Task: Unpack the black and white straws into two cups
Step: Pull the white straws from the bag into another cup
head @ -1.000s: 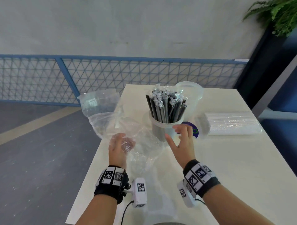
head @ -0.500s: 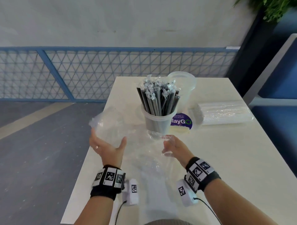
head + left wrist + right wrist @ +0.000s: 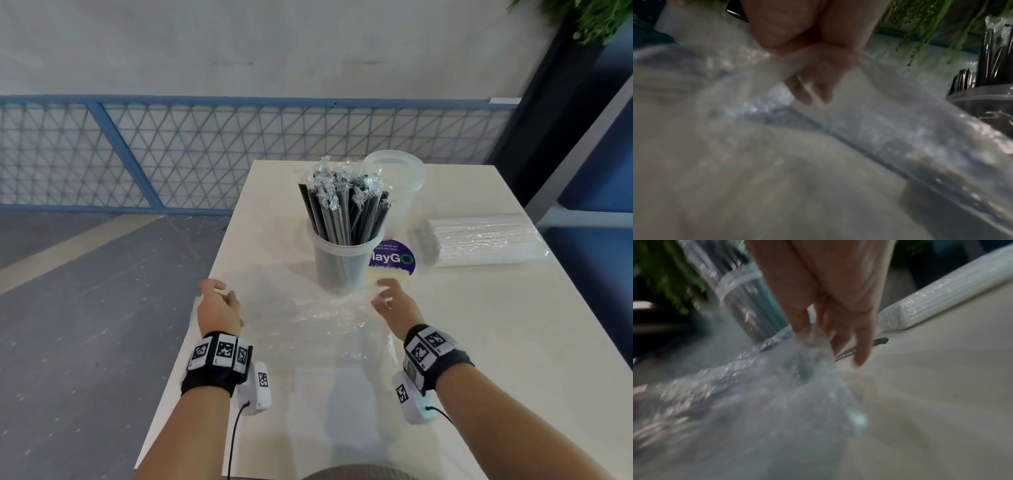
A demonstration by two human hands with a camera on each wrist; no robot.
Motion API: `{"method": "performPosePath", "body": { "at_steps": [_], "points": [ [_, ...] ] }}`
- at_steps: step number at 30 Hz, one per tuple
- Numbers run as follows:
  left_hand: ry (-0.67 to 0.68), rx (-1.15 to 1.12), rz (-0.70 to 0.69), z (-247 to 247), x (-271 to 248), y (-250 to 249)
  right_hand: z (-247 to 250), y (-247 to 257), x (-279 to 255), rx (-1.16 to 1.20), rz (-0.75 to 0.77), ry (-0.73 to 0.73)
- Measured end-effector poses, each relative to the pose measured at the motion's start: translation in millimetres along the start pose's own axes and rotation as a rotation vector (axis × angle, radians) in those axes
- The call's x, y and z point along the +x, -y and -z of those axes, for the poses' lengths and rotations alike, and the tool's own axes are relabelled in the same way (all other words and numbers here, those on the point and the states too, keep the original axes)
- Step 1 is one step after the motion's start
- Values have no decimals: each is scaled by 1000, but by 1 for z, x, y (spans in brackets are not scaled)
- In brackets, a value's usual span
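Note:
A clear cup (image 3: 337,263) at mid-table holds several wrapped black straws (image 3: 342,209). An empty clear cup (image 3: 399,181) stands just behind it on the right. A sealed pack of white straws (image 3: 479,240) lies to the right. The empty clear plastic bag (image 3: 308,315) is spread flat on the table in front of the cups. My left hand (image 3: 219,298) pinches the bag's left edge, fingers (image 3: 809,91) curled behind the film. My right hand (image 3: 383,294) pinches a bunched bit of the bag (image 3: 812,339) at its right edge, near the full cup's base.
The white table (image 3: 496,342) has its left edge right beside my left hand, with grey floor below. A purple round sticker (image 3: 394,260) lies between the cups and the white pack. A blue mesh railing (image 3: 205,154) runs behind the table.
The bag, held up crumpled at the left a second ago, has been pulled down and stretched flat on the table. Both hands moved apart to its two sides.

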State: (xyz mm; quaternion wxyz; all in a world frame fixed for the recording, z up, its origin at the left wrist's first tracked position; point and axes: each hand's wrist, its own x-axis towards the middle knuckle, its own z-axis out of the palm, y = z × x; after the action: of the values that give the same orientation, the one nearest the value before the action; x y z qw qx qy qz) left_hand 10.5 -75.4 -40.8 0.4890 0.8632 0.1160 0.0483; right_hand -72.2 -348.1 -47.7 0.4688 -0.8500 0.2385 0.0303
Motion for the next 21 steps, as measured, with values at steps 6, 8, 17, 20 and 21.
{"method": "performPosePath", "body": {
  "at_steps": [6,8,17,20,21],
  "points": [
    [155,157,-36,-5,3,12,-31,15,-29,-725,483,59],
    [177,225,-52,-5,5,14,-44,2,-31,-918,349,353],
    [138,763,-210,-5,-4,-3,-52,-11,-28,-978,88,528],
    [479,931,-421,-27,-27,-16,-56,0,-27,-1078,189,353],
    [601,973,-389,-34,-33,-13,-57,2,-26,-1094,221,316]
  ]
}}
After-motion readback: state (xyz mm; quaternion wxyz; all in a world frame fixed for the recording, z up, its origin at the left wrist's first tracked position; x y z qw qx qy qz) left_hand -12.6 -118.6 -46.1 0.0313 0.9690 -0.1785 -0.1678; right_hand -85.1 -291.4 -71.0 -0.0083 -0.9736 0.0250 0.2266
